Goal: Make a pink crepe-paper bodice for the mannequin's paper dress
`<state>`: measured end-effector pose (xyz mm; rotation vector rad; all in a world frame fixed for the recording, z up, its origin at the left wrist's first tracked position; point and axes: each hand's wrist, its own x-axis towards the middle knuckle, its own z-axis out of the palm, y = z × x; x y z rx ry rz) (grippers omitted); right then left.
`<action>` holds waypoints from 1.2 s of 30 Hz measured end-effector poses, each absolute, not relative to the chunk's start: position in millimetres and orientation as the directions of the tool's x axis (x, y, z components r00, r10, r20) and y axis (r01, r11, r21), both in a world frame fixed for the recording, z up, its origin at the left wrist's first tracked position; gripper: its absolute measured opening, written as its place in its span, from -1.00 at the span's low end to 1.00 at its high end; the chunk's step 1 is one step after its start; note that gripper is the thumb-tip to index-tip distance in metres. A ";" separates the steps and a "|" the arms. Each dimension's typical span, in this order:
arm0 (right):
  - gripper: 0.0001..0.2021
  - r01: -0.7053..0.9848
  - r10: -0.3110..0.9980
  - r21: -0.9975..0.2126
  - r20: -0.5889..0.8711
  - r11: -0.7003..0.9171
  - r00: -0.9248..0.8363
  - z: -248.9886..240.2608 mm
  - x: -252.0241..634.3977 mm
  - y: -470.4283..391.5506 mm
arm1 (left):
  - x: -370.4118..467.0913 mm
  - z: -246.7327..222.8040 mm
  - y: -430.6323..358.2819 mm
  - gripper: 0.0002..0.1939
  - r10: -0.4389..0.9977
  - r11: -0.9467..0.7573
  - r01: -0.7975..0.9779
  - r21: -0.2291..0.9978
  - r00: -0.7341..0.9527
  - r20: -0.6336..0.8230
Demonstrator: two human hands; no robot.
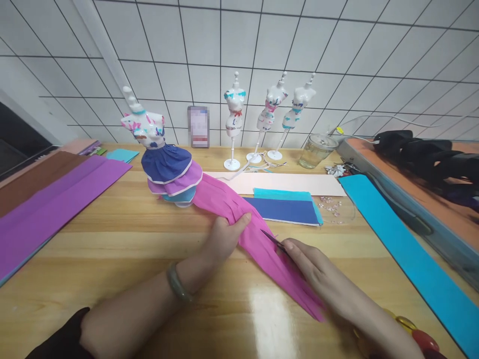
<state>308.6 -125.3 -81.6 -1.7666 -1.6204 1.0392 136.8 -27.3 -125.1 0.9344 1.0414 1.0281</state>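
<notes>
A long strip of pink crepe paper (269,254) slants across the middle of the table, its upper end by a small dress-form mannequin (144,127). That mannequin wears a tiered skirt (170,172) of dark blue, purple and light blue paper with white edges. My left hand (228,237) is closed on the pink strip, thumb on top. Lower right, my right hand (307,259) grips a pair of dark scissors (273,239), blades pointing up-left over the strip. The scissors' handles are hidden by my fingers.
Three bare mannequins (235,114) and a phone (199,127) stand by the tiled wall, with a glass of liquid (317,149) to their right. Folded blue paper (286,210), a turquoise strip (407,259) and purple paper (71,204) lie around. An orange-topped bin (411,184) stands right.
</notes>
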 end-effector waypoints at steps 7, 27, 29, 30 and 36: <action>-0.51 0.583 0.964 -0.792 -0.260 -0.183 -0.050 -73.7 306.7 -123.6 | 135.8 -120.3 -24.8 -0.77 0.975 0.207 -0.210 0.956 0.125 -0.184; -0.50 0.531 0.974 -0.832 -0.220 -0.160 -0.052 -76.7 299.0 -124.6 | 136.2 -128.4 -29.8 -0.70 0.976 0.193 -0.126 0.973 0.126 -0.177; -0.49 0.521 0.975 -0.839 -0.215 -0.154 -0.057 -76.6 298.0 -124.1 | 136.3 -129.8 -29.9 -0.69 0.978 0.189 -0.126 0.974 0.110 -0.176; -0.49 0.518 0.974 -0.841 -0.219 -0.157 -0.061 -76.9 297.4 -123.7 | 136.3 -130.0 -30.5 -0.69 0.978 0.189 -0.115 0.975 0.111 -0.177; -0.54 0.506 0.978 -0.850 -0.201 -0.148 -0.052 -83.1 295.0 -122.7 | 136.1 -129.7 -38.5 -0.68 0.969 0.178 -0.057 0.982 0.183 -0.165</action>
